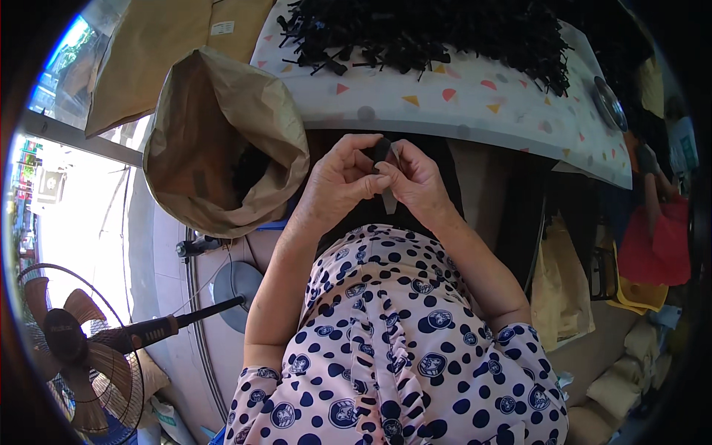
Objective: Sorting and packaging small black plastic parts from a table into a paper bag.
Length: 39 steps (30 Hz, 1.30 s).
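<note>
I sit in a home workshop: black parts heaped [437, 30] on my table [460, 104], paper sack [215, 141] and fan [70, 348] at frame left.

A short-sleeved pink garment [386, 348] with dark navy dots and round badge-like motifs is worn; a gathered ruffle runs toward six o'clock; forearms are bare.

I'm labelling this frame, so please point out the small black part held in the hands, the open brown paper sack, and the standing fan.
small black part [381, 149], head view, its top end.
open brown paper sack [276, 122], head view, right wall.
standing fan [65, 337], head view, hub.
</note>
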Tool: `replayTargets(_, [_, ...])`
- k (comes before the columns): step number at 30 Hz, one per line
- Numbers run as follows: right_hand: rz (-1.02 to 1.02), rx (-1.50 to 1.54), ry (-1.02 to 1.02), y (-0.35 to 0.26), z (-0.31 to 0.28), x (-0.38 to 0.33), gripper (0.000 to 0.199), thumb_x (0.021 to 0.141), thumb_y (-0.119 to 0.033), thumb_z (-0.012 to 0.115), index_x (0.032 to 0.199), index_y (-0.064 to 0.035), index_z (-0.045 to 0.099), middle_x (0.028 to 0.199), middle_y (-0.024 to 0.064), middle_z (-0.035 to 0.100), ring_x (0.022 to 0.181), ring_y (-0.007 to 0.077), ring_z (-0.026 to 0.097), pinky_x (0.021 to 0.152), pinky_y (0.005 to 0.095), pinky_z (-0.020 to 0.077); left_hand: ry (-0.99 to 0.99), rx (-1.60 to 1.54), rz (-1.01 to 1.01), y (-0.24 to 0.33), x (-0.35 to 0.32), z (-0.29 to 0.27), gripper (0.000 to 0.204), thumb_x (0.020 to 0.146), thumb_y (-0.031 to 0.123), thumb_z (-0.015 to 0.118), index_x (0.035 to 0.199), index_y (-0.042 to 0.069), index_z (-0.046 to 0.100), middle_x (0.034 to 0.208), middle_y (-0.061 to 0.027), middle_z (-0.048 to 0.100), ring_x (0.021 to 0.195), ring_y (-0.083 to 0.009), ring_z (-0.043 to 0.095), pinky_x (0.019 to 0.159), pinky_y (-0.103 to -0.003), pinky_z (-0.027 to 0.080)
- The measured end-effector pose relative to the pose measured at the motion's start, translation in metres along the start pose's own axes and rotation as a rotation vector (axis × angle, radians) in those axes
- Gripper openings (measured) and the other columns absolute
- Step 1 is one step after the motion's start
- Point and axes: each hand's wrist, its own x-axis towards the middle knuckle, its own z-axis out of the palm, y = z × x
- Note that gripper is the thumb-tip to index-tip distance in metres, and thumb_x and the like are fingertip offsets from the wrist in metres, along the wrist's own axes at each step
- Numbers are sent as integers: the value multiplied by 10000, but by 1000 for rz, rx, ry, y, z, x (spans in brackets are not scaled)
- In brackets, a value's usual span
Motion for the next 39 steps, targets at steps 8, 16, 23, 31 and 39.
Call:
replayTargets(8, [88,-2,-45,15,0,-16,130,889,-90,642,882,-62,515,736,-72,445,646,10,389,575,161,361,-95,-169,-21,1,-20,-5,577,774,31,744,1284,69,478,927,-45,574,785,-103,615,663,-190,503])
replayTargets(16, [113,-268,-161,27,-4,-28,169,920,-142,613,1032,-40,539,781,-73,454,705,10,425,633,165,378,-167,114,-100,-3,-24,-22,406,864,52,654,1239,53,498,844,-20,591,749,-69,599,656,-181,499])
replayTargets(23, [84,-398,-178,15,-1,-35,282,984,-260,499,1118,-14,529,720,-41,462,625,26,416,557,179,359,-35,67,-74,-20,-36,-9,321,926,51,558,1244,48,516,849,-18,593,743,-60,594,646,-181,495])
replayTargets(31, [81,-202,-25,25,14,-38,396,1008,-317,422,1261,-15,466,692,-45,455,550,28,389,471,173,312,143,297,69,-26,-41,5,309,925,13,530,1230,47,557,890,-14,601,759,-64,587,696,-190,505])
replayTargets(39, [132,-45,-31,21,20,-37,317,1008,-221,427,1250,-20,463,769,-21,497,586,21,426,505,159,356,244,504,217,-30,-38,12,298,875,-21,555,1163,36,603,897,-46,633,759,-85,597,711,-225,523])
